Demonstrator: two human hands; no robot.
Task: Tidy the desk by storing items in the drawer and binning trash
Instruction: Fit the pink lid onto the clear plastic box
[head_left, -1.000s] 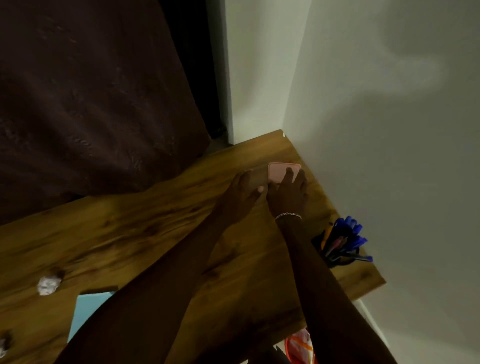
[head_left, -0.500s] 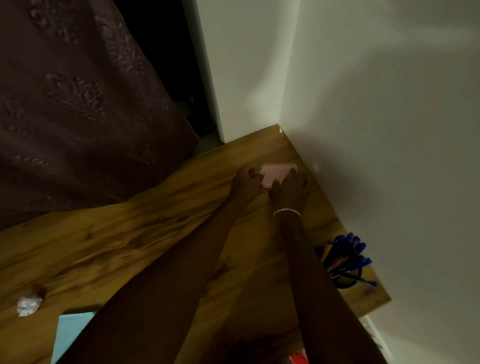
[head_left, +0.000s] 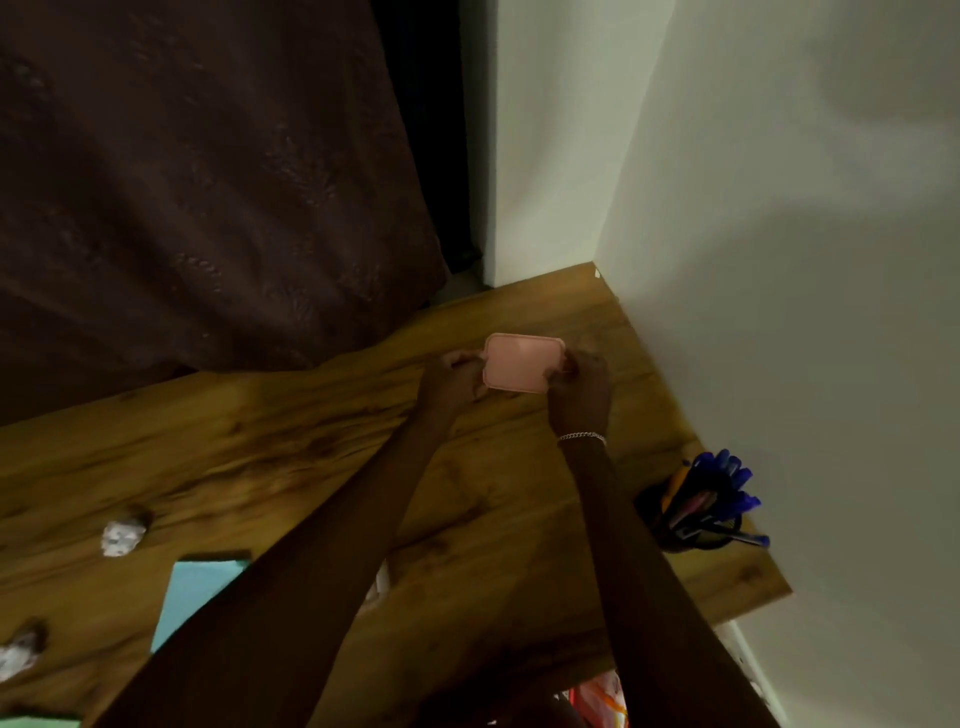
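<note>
Since a second ago the pink case (head_left: 523, 362) has changed most. It lay flat by the counter's (head_left: 291, 447) far right corner under both sets of fingertips, and now it is tipped up with its broad face towards us, held by its two short ends. The pen cup (head_left: 701, 514) stays at the right edge, and the nearer paper ball (head_left: 122, 537) stays towards the left edge.

Our two forearms cover much of the near edge. The light blue sheet (head_left: 200, 592) lies partly under the left forearm, and a white scrap (head_left: 382, 582) shows just beside that arm, too little of it for us to name. An orange-and-white bag (head_left: 602, 696) is cut off at the bottom, past the near edge. A second paper ball (head_left: 18, 654) is cut off at the left. The light is dim, and we cannot tell whether the case's lower edge touches the wood.

Both arms reach out towards the far right corner. The left hand (head_left: 452, 379) grips the case's left end, its fingers (head_left: 460, 358) curled onto it. The right hand (head_left: 582, 389), with a bracelet (head_left: 582, 436) at the wrist, pinches the right end between thumb and bent fingers (head_left: 553, 375).
</note>
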